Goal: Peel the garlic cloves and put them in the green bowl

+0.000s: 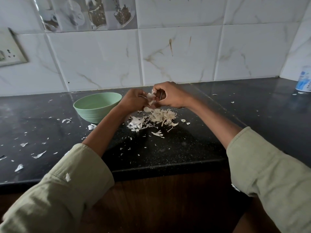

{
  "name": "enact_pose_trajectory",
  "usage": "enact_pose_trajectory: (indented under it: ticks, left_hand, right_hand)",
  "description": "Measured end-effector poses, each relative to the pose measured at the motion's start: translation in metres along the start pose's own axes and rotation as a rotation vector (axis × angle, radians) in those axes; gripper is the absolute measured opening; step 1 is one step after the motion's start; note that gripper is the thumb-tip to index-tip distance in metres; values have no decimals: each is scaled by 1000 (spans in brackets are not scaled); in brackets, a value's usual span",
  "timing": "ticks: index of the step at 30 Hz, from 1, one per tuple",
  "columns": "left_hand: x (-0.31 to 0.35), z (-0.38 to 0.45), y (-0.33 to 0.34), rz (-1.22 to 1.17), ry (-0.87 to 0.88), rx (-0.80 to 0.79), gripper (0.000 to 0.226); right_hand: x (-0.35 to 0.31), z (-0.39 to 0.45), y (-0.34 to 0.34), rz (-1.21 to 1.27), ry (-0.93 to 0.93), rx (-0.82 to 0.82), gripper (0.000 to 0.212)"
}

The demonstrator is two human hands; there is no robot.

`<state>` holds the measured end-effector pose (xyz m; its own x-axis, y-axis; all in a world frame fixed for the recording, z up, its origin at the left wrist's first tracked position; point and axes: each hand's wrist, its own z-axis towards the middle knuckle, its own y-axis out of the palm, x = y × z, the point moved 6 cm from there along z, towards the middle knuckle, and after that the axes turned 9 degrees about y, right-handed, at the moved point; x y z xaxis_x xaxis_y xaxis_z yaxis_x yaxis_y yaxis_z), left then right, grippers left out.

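Note:
Both my hands meet above the black counter, just right of the green bowl (96, 106). My left hand (133, 101) and my right hand (170, 96) each pinch the same garlic clove (150, 96), whose pale papery skin sticks out between the fingers. A heap of garlic peels (158, 117) lies on the counter directly below the hands. The bowl's inside looks pale, and its far wall hides what lies at the bottom.
Loose peel scraps (39, 155) are scattered over the left part of the black counter (168, 148). A white and blue container (304, 79) stands at the back right corner. The tiled wall carries a switch socket (10, 51) on the left. The counter's front edge runs below my forearms.

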<state>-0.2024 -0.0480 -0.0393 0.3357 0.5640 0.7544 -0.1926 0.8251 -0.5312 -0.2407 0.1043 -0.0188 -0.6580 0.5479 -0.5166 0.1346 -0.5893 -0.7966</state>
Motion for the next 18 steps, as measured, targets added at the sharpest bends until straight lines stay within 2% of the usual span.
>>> enact_pose_trajectory:
  ticks: [5,14,16,18]
  left_hand:
    - [-17,6,-3,-105,-67,53,11]
    - [-9,0,5,-59,-82,19,16]
    - [-5,-2,4,31,-45,-1,11]
    - [3,-4,3,241,55,-9,16]
  right_hand:
    - [-3,-3,-4,-15,-5,-23,40]
    - [2,-2,-9,-11,65,-61,18]
    - [6,-3,-12,29,101,-127,17]
    - [11,-3,-16,29,126,-153,18]
